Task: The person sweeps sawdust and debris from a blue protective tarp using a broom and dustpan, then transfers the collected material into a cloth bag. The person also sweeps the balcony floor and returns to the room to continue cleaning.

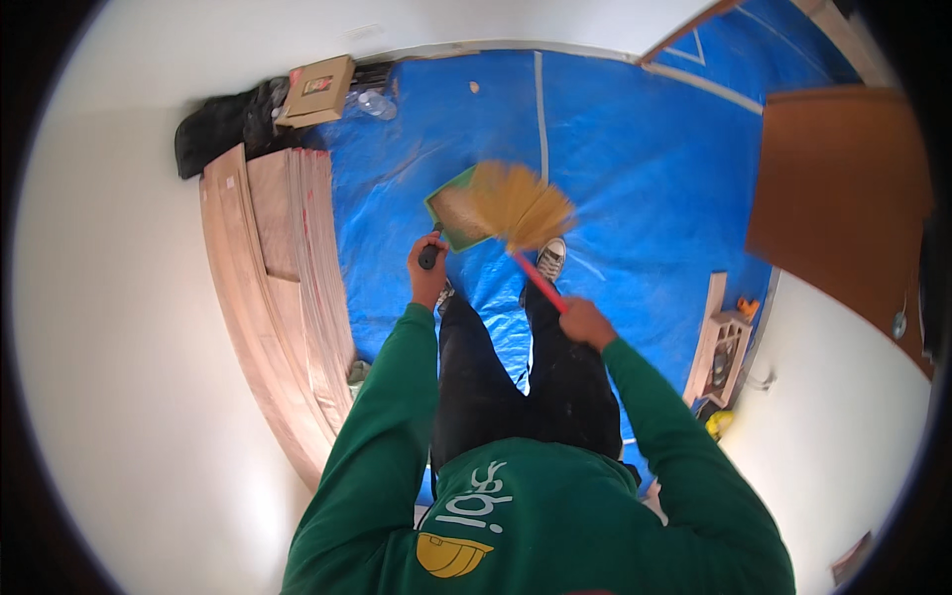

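My left hand (pixel 427 266) is closed round the black handle of a green dustpan (pixel 457 216), whose pan holds what looks like light brown dust. In my right hand (pixel 585 322) is the red handle of a straw broom (pixel 523 203). The broom's yellow bristles fan out, blurred, over the right part of the dustpan and hide some of it. Both tools are in front of my feet, above a blue tarp (pixel 426 119).
Long wooden boards (pixel 278 297) are stacked along the left wall. A cardboard box (pixel 319 91), black bags (pixel 226 127) and a clear plastic bottle (pixel 376 104) lie at the far left. To the right are a wooden tool caddy (pixel 724 357) and a brown door (pixel 838 198).
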Tool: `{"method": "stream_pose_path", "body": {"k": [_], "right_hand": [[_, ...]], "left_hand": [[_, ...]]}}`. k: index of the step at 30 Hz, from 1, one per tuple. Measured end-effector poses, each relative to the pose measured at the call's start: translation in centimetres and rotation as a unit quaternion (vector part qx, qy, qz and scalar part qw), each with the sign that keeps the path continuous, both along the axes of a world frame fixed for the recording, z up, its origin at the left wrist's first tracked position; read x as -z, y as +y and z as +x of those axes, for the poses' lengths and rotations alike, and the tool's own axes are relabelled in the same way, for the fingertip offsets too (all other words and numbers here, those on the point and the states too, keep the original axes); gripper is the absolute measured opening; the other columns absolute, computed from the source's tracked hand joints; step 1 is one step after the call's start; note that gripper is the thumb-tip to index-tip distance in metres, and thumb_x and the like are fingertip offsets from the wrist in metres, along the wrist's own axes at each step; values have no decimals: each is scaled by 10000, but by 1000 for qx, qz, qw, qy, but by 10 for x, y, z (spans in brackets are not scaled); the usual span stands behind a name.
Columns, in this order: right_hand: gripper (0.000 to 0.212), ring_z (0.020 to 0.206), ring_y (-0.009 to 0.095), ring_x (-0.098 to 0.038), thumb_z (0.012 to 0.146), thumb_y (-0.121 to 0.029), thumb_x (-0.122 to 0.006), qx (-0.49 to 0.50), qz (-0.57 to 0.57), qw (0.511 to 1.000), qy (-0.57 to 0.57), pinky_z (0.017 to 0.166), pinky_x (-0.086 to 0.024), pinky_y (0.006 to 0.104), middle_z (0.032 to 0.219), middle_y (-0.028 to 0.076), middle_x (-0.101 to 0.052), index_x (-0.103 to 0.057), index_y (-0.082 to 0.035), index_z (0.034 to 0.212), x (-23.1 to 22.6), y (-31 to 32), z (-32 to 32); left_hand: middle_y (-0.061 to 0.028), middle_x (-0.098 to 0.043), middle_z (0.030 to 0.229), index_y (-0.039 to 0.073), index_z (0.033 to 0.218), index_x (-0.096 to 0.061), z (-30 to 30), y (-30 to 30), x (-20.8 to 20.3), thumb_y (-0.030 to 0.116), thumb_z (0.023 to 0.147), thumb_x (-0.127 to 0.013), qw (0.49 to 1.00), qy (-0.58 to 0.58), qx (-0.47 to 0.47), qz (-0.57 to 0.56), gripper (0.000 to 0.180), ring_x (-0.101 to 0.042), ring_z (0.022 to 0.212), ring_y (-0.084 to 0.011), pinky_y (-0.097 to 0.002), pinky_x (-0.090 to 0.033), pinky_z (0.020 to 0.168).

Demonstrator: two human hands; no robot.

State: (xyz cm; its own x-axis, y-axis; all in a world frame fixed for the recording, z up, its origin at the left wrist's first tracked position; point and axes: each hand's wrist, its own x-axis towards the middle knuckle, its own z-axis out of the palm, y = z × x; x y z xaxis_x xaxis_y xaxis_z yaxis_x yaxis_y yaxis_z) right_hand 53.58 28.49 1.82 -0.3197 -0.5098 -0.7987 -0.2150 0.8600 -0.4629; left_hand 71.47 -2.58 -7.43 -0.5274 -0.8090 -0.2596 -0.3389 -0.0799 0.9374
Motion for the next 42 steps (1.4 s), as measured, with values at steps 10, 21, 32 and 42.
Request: {"method": "stream_pose_path", "body": {"k": [10, 21, 32, 42], "right_hand": [[487, 990, 242, -707, 984, -178, -612, 22, 9, 997, 73, 864, -539, 401, 1144, 192, -739, -599, -77, 1460, -276, -4, -81], [413, 989, 456, -702, 930, -177, -608, -230, -49, 922, 307, 829, -562, 538, 1110, 277, -721, -640, -23, 1312, 26, -216, -248], [485, 1111, 478, -667, 908, -108, -522, -254, -55, 963, 66, 965, -526, 535, 1194, 283, -706, -633, -77, 1379, -62, -143, -92], [457, 1170, 475, -645, 988, -125, -588, -167, -50, 977, 125, 1022, -510, 512, 1300, 291, -665, -578, 29, 1418, -228, -125, -73]], "left_hand": [[-156, -711, 1158, 7, 963, -675, 81, -56, -49, -126, 840, -698, 996, 66, -4, 60, 184, -693, 1110, -241, -374, -556, 962], [-183, -703, 1231, 42, 919, -689, 139, -64, -27, -2, 902, -757, 982, 5, -184, 50, 83, -654, 1125, -214, -346, -522, 965], [-182, -687, 1285, 64, 922, -690, 130, -61, 2, 12, 881, -791, 972, -25, -226, 68, 120, -639, 1188, -235, -383, -496, 1016], [-177, -683, 1278, 61, 922, -690, 148, -68, 4, 10, 888, -780, 967, 31, -241, 83, 109, -644, 1167, -228, -360, -501, 1012]]}}
